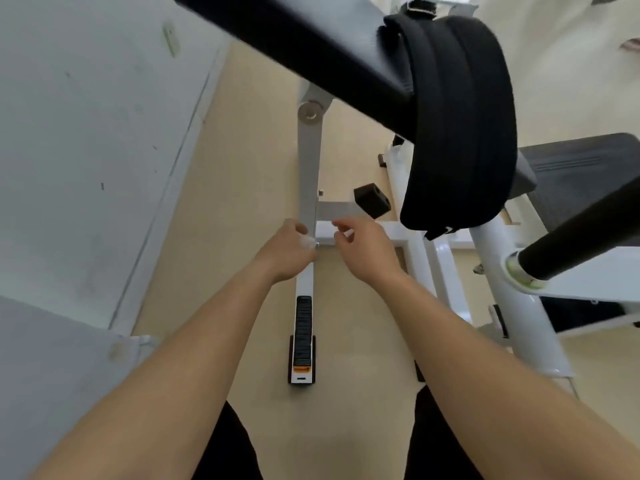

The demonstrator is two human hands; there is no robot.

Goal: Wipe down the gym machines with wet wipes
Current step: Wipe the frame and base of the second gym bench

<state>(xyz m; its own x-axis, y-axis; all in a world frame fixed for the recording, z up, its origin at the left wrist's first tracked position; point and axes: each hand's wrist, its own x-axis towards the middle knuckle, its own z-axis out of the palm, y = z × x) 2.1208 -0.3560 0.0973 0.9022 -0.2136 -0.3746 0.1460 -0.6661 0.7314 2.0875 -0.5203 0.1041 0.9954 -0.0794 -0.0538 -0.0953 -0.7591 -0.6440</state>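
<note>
The gym machine's white floor bar (305,285) runs away from me, and a white crossbar (325,233) joins it. My left hand (289,249) rests at that joint and grips a small whitish wad, apparently a wet wipe (307,241), against the bar. Just to the right, my right hand (365,245) hovers over the crossbar with curled fingers and thumb near forefinger. Whether it pinches anything is unclear. A black ribbed foot pad (303,332) covers the near end of the floor bar.
A large black padded roller (460,126) and black bench pad (311,39) hang overhead to the right. White frame tubes (512,306) and a black foam handle (588,233) stand on the right. A grey-white wall (86,150) runs along the left. The floor (242,202) is beige.
</note>
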